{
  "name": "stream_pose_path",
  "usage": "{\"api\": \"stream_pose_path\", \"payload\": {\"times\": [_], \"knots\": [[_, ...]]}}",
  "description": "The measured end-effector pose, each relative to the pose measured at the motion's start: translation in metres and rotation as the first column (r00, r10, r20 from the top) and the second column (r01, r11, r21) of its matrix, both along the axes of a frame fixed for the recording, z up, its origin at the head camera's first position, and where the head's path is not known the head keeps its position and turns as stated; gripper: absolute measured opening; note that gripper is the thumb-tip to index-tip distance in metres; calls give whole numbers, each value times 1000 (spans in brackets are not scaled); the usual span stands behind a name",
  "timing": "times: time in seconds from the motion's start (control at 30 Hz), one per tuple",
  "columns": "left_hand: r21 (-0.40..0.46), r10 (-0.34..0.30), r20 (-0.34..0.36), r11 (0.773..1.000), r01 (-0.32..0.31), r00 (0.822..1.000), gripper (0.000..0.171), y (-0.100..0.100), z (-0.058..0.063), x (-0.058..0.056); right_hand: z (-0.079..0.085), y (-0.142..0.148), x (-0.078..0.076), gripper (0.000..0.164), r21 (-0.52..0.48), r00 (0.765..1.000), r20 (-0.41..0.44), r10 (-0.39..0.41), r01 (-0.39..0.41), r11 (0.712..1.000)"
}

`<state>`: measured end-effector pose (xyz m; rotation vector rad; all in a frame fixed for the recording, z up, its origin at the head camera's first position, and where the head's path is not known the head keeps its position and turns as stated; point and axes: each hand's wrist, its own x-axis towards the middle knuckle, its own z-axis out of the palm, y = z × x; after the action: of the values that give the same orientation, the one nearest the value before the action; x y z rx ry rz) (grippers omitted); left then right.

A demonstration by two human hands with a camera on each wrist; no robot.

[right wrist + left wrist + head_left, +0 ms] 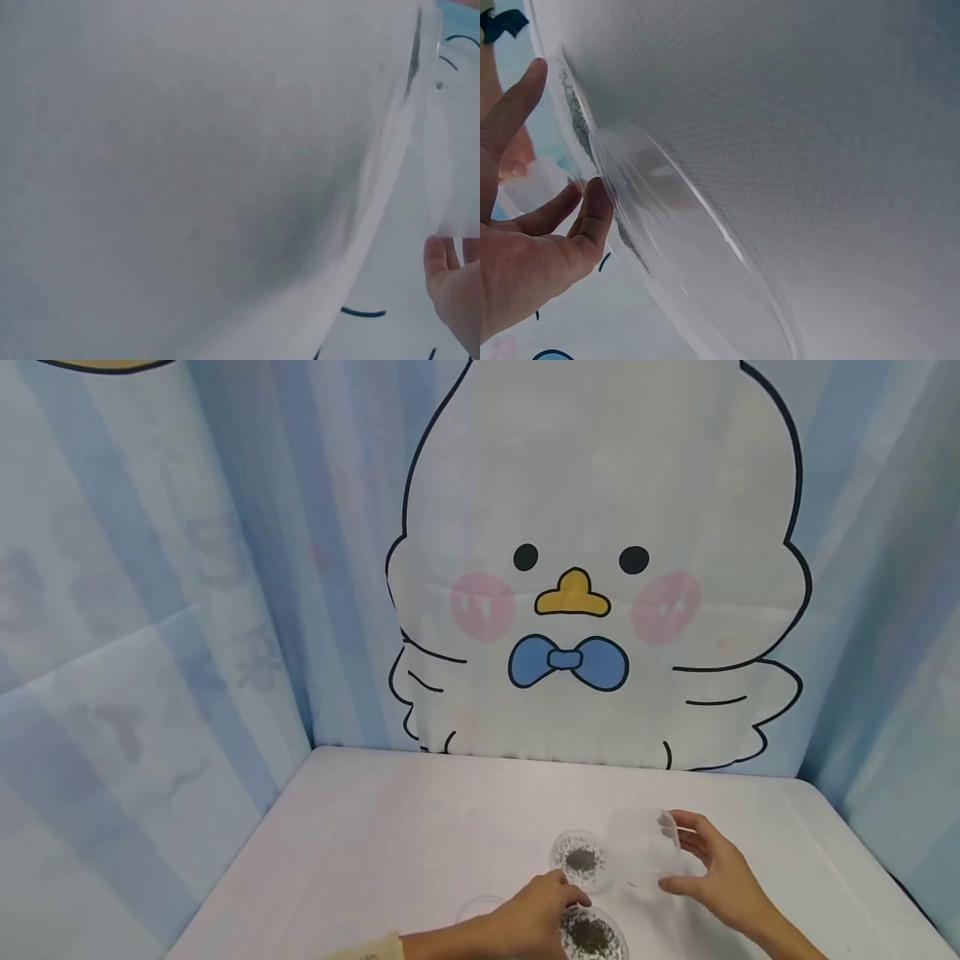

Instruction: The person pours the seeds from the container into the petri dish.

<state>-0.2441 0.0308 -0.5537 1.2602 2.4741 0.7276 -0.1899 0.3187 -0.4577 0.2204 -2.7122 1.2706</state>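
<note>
A round clear dish [592,937] with dark grains sits at the front of the white table. My left hand [531,912] holds its rim from the left, fingers bent at the far edge; in the left wrist view that hand [547,217] has its thumb and fingers apart along the rim. Another round clear dish [581,860] with dark grains stands just behind. To the right, my right hand [716,878] grips a clear plastic container [647,852] by its right side, tilted beside the back dish. The right wrist view shows this hand [459,289] under the container's edge.
One more clear round piece [480,907] lies left of the dishes, partly behind the left forearm. The white table [375,843] runs back to a curtain [360,610] with a cartoon bird, and more curtains hang on both sides.
</note>
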Motion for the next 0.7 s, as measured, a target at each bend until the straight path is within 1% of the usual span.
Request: {"api": "stream_pose_path", "payload": {"times": [0.07,0.13,0.23,0.33,0.4,0.57,0.7], "knots": [[0,6,11,1000,-6,1000,77,-1,1,0,-2,8,-15,95,-47,996,92,15,-11,999],[0,14,38,1000,-14,999,75,-1,3,1,-5,15,-28,96,-94,984,173,32,-16,995],[-7,19,70,1000,-19,997,71,0,6,4,-12,22,-42,98,-156,967,244,72,-35,987],[-9,17,82,1000,-16,996,66,0,8,5,-17,23,-53,97,-180,961,254,107,-62,982],[1,7,68,1000,-8,998,65,0,7,5,-19,22,-58,97,-181,959,254,123,-77,980],[26,4,36,1000,-5,999,61,1,4,4,-16,17,-69,93,-163,959,237,155,-118,980],[10,14,31,1000,-14,999,58,2,2,-1,-14,15,-75,90,-149,962,218,167,-137,979]]}}
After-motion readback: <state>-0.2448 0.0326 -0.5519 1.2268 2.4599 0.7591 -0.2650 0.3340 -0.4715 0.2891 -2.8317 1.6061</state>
